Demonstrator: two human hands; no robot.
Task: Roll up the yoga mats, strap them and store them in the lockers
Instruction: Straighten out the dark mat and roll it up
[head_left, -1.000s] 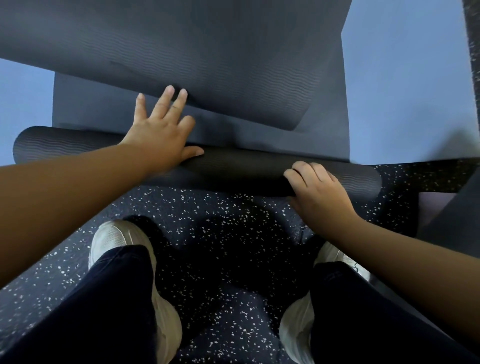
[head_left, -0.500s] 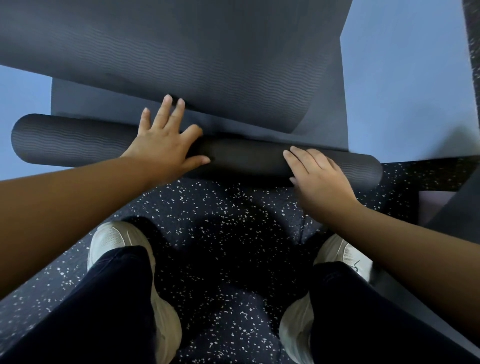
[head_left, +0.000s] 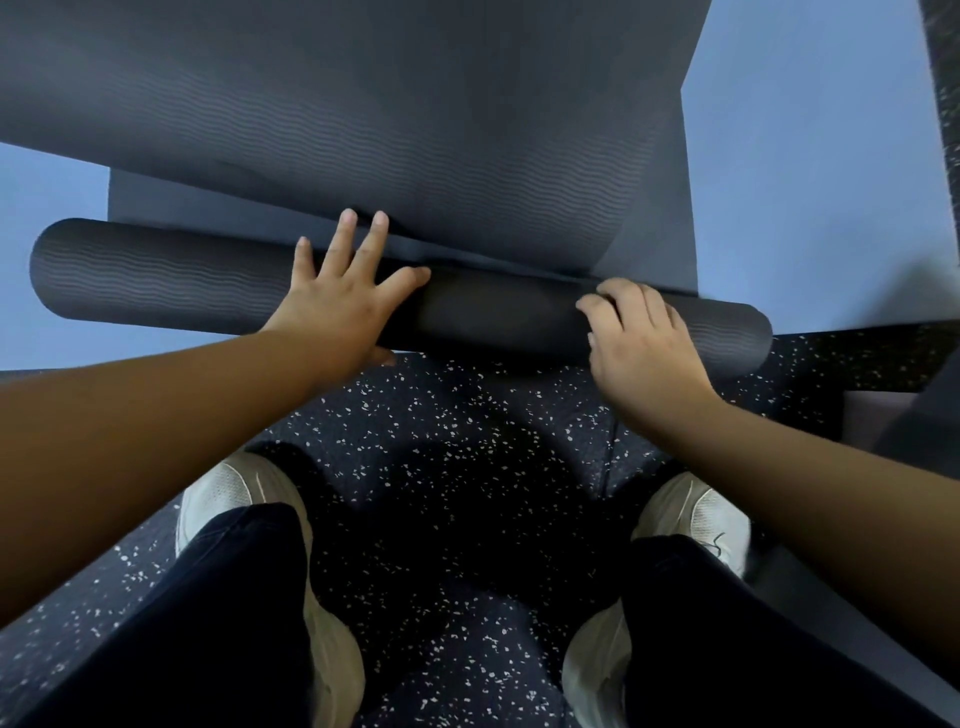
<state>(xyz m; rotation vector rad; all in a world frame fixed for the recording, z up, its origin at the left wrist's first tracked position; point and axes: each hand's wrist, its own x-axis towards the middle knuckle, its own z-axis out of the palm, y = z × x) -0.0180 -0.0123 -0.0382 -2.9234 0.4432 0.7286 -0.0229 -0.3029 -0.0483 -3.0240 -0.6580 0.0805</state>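
A dark mat (head_left: 171, 275) is half rolled on the floor (head_left: 467, 441), its roll lying crosswise by the shoes (head_left: 234, 493). The left hand (head_left: 337, 306) is pressed flat on it, fingers straight and spread; the right hand (head_left: 644, 338) is curled over its top (right end overhanging the flat part's edge). Blue mats (head_left: 805, 182) flank it.

Two white sneakers (head_left: 244, 499) (head_left: 696, 514) stand apart on a dark speckled floor (head_left: 457, 431), below dark trouser legs (head_left: 208, 623). A pale blue surface (head_left: 810, 182) covers the floor's far side.
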